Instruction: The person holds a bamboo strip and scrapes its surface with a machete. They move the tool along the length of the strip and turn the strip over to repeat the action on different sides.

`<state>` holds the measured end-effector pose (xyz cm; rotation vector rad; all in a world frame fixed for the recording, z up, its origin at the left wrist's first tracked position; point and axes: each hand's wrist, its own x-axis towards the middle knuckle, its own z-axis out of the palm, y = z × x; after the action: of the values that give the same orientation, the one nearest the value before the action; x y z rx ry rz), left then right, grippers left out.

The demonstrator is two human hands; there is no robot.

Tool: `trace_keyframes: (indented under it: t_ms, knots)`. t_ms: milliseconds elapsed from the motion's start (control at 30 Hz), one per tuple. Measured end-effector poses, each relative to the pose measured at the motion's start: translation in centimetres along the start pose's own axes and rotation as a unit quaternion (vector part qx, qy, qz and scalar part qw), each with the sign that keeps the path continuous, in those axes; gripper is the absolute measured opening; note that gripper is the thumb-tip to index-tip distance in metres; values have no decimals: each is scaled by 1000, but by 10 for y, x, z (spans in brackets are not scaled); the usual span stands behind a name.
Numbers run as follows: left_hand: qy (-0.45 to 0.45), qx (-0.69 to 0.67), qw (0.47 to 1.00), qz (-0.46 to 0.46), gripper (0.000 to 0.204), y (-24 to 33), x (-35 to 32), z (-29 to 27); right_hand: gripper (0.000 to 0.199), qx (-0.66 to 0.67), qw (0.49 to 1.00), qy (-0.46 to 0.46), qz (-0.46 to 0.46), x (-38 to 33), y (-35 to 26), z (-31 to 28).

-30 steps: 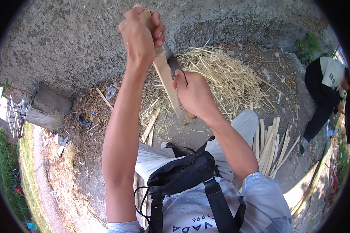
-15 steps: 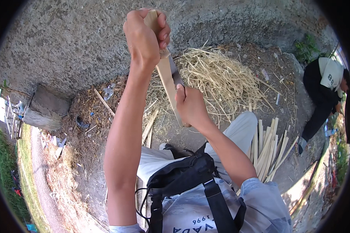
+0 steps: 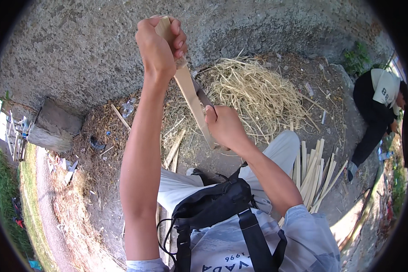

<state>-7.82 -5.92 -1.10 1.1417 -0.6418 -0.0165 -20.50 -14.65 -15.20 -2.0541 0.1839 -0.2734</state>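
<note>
My left hand (image 3: 157,47) is closed around the upper end of a pale wooden strip (image 3: 191,93), which slants down to the right in front of me. My right hand (image 3: 226,129) grips a knife (image 3: 202,94); its handle is hidden in my fist. The dark blade lies along the right side of the strip, close against it, below my left hand. The strip's lower end passes just left of my right hand.
Behind my hands, thin shavings (image 3: 254,93) lie heaped by the rough wall (image 3: 99,50). Several cut strips (image 3: 310,174) rest beside my right knee. A concrete block (image 3: 56,124) stands at the left. Another person (image 3: 376,109) sits at the far right.
My left hand has shifted left and slightly down, carrying the strip's upper end with it. My right hand with the knife has moved a little lower and to the right.
</note>
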Motion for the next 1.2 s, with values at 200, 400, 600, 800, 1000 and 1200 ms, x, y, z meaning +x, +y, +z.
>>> trace_keyframes:
  t_ms: [200,400,600,800,1000,1200]
  knots:
    - [-38,47,998,1,40,7,-9,22,40,5,994,93,-50,-8,6,12]
    - [-27,45,998,-19,40,0,-10,9,39,-19,1000,-11,9,-4,24,3]
    - [50,-13,996,-66,34,14,-8,22,40,58,995,64,-41,-8,42,34]
    - [4,42,999,-20,40,8,4,-20,42,26,998,-46,22,9,47,31]
    - [-8,72,997,7,39,13,-8,0,40,38,998,51,-26,-7,41,49]
    - [-13,46,999,-8,40,2,-3,-15,44,-65,997,-52,0,17,84,42]
